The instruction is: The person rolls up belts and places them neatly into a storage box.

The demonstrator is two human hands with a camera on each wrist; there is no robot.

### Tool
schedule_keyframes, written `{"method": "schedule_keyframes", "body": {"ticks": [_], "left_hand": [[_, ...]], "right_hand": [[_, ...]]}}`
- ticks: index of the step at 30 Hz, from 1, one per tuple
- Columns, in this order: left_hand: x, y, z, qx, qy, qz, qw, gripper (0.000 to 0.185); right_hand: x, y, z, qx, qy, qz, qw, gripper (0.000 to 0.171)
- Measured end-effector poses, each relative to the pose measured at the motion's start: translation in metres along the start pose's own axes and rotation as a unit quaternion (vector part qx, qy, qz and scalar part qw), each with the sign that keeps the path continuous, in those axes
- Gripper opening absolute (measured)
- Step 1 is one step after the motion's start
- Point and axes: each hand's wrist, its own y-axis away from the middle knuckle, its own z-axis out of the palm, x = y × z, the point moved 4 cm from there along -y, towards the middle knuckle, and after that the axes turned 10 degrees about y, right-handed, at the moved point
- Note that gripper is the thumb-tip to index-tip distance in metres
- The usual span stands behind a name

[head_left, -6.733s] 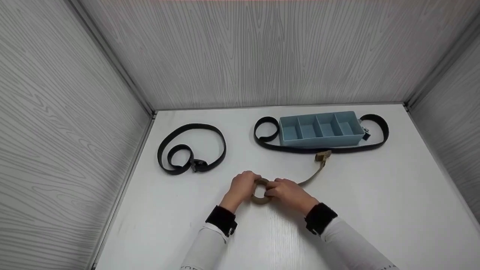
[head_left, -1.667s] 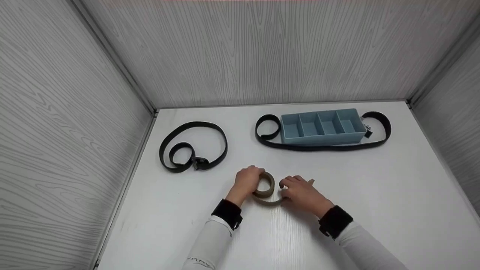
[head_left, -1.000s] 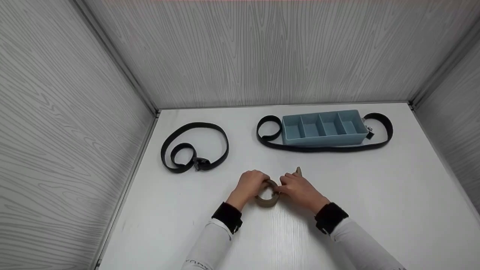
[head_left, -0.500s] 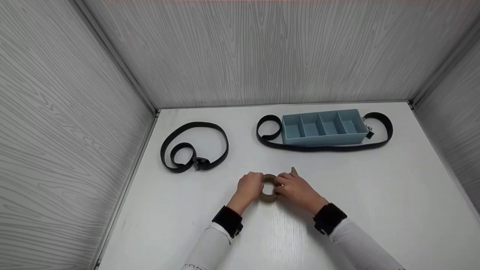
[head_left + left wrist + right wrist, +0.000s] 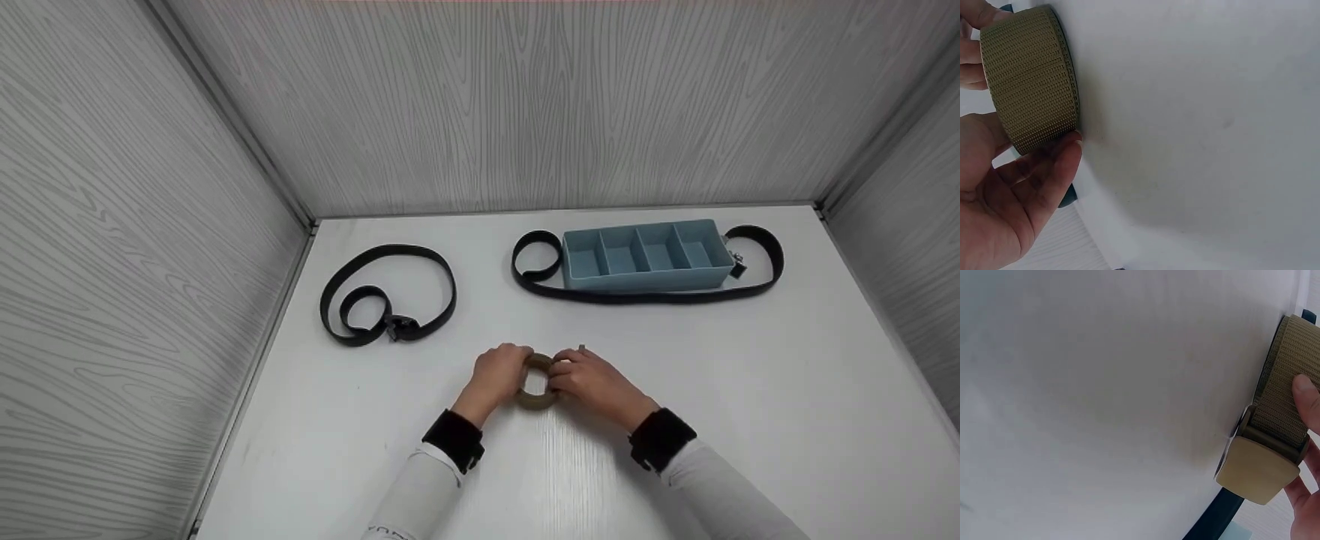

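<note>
A tan webbing belt (image 5: 534, 403), rolled into a ring, stands on edge on the table between both hands. My left hand (image 5: 495, 379) grips the ring's left side; in the left wrist view its thumb and fingers (image 5: 1064, 163) pinch the ribbed roll (image 5: 1030, 79). My right hand (image 5: 600, 384) holds the right side. In the right wrist view, its thumb (image 5: 1307, 400) presses on the webbing (image 5: 1280, 405) just above the tan buckle (image 5: 1258, 469). From the head view the buckle is mostly hidden behind the right hand, with only a small tip showing.
A black belt (image 5: 450, 292) lies in loose loops at the left. Farther back on the right, a blue four-section tray (image 5: 645, 282) stands with another black belt (image 5: 615, 298) curving along its front and both ends. Grey wood-patterned walls (image 5: 495, 105) enclose the white table (image 5: 360, 435).
The buckle end, earlier stretched out toward the tray, has been drawn in to the roll. The strap length between the hands is wound onto the ring, and the right hand has moved left against it.
</note>
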Motion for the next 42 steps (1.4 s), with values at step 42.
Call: {"method": "schedule_keyframes", "body": {"ticks": [42], "left_hand": [[0.023,0.025,-0.032,0.050,0.100,0.287,0.9514,0.028]], "right_hand": [[0.030,0.006,-0.056,-0.129,-0.283,0.207,0.927,0.045]]}}
